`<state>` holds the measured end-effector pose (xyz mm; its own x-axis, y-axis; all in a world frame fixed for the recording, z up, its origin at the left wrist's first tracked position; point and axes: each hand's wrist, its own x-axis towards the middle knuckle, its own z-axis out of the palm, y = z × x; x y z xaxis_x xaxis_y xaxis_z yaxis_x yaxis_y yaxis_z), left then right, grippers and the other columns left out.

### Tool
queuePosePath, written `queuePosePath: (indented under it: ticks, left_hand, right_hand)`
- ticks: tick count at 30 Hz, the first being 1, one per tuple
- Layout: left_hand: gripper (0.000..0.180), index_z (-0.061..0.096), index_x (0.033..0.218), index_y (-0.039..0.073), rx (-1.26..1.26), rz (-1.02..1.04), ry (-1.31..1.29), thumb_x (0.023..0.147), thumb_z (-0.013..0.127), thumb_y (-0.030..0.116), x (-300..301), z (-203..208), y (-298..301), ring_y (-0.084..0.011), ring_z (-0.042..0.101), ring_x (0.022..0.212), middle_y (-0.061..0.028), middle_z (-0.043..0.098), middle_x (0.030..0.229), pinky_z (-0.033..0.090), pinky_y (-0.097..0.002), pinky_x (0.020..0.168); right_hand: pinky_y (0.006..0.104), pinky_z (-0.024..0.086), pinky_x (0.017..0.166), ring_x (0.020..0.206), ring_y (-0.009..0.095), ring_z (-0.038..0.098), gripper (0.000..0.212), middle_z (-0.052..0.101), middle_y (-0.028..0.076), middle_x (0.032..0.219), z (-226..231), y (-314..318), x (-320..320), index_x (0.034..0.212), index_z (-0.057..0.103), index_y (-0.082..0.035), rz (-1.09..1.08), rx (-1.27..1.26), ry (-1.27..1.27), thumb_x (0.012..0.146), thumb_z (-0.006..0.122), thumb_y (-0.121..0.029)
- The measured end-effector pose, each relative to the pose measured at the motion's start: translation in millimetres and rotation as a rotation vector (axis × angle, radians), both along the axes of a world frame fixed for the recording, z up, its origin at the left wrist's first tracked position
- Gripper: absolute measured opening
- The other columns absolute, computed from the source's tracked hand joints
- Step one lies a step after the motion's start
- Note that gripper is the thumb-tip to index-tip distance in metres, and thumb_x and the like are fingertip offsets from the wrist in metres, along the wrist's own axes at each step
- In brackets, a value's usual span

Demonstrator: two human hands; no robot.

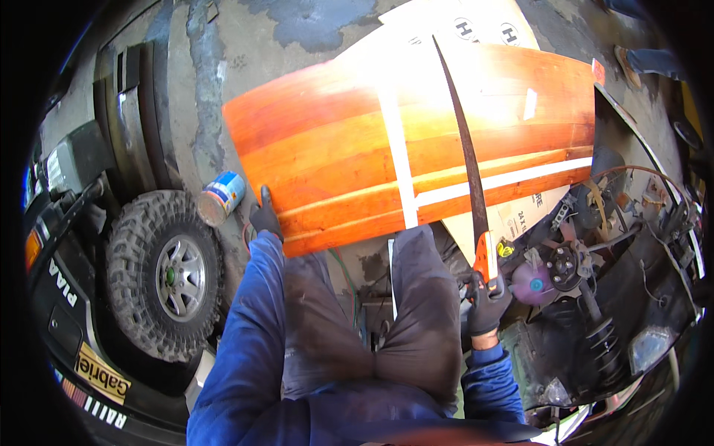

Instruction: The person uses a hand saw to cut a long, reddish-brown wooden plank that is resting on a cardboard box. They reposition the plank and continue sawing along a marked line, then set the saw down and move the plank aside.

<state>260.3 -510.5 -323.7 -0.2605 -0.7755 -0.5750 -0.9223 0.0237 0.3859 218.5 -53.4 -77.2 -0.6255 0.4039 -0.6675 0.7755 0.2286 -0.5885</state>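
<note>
A wide, glossy orange-brown wooden board (312, 160) lies in front of me, with strips of white tape (398, 141) across and along it. My left hand (265, 217), in a dark glove, is closed on the board's near left edge. In a dark glove too, my right hand (487, 306) grips the orange handle of a handsaw (467, 137). The long brown blade points away from me over the board, and its tip reaches past the far edge. From this view I cannot tell whether the blade touches the wood.
Cardboard (513, 223) sticks out beneath the board. Left of it are a paint can (223, 198), a knobby tire (167, 275) and dark vehicle parts (67, 312). At right lie mechanical parts with a coil spring (606, 349). Another person's leg and shoe (632, 65) show at the far right.
</note>
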Motion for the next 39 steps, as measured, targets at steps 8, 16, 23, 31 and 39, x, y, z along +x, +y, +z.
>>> queuePosePath:
  ticks: [8, 16, 23, 31, 39]
  left_hand:
    - [0.084, 0.066, 0.126, -0.014, 0.153, 0.047, -0.069, 0.102, 0.065, 0.066, 100.2, -95.2, -11.7, -0.0297, 0.069, 0.105, -0.0269, 0.073, 0.118, 0.053, -0.0425, 0.094]
    - [0.078, 0.059, 0.143, -0.004, 0.552, 0.275, 0.047, 0.102, 0.065, 0.063, 106.8, -90.7, -3.8, -0.0302, 0.066, 0.121, -0.0194, 0.068, 0.137, 0.053, -0.0453, 0.103]
    - [0.106, 0.040, 0.161, -0.006, 0.256, 0.174, -0.274, 0.093, 0.072, 0.068, 85.7, -101.0, -5.7, -0.0383, 0.057, 0.140, -0.0269, 0.053, 0.157, 0.044, -0.0472, 0.118]
    - [0.099, 0.042, 0.162, 0.002, -0.320, -0.703, -0.138, 0.091, 0.075, 0.061, -8.5, -32.5, 16.6, -0.0449, 0.039, 0.154, -0.0321, 0.044, 0.162, 0.032, -0.0524, 0.127]
    - [0.098, 0.052, 0.155, 0.000, -0.278, -1.176, -0.005, 0.086, 0.082, 0.062, -249.4, -55.4, 60.5, -0.0413, 0.044, 0.152, -0.0278, 0.048, 0.162, 0.037, -0.0478, 0.126]
  right_hand:
    - [0.0251, 0.039, 0.056, 0.061, 0.004, 0.050, 0.006, 0.059, -0.005, 0.072, -21.8, -26.1, 18.1, 0.099, 0.070, -0.002, -0.011, 0.047, 0.084, 0.097, 0.074, -0.006]
    - [0.0244, 0.039, 0.055, 0.060, 0.004, 0.050, 0.011, 0.057, -0.004, 0.071, -23.0, -56.2, 21.8, 0.107, 0.069, 0.000, 0.003, 0.028, 0.044, 0.099, 0.073, -0.005]
    - [0.0235, 0.041, 0.057, 0.064, 0.004, 0.050, 0.024, 0.061, -0.002, 0.078, -15.4, -22.1, 31.8, 0.121, 0.070, 0.003, 0.042, -0.022, 0.031, 0.098, 0.073, -0.004]
    - [0.0241, 0.052, 0.077, 0.089, 0.007, 0.059, 0.039, 0.069, 0.001, 0.102, -3.9, 14.3, 34.8, 0.134, 0.067, 0.006, 0.002, -0.084, 0.006, 0.097, 0.074, -0.004]
    - [0.0287, 0.057, 0.087, 0.098, 0.010, 0.065, 0.047, 0.072, 0.006, 0.110, -14.8, 1.2, 69.0, 0.139, 0.065, 0.007, -0.038, -0.068, -0.020, 0.095, 0.077, -0.003]
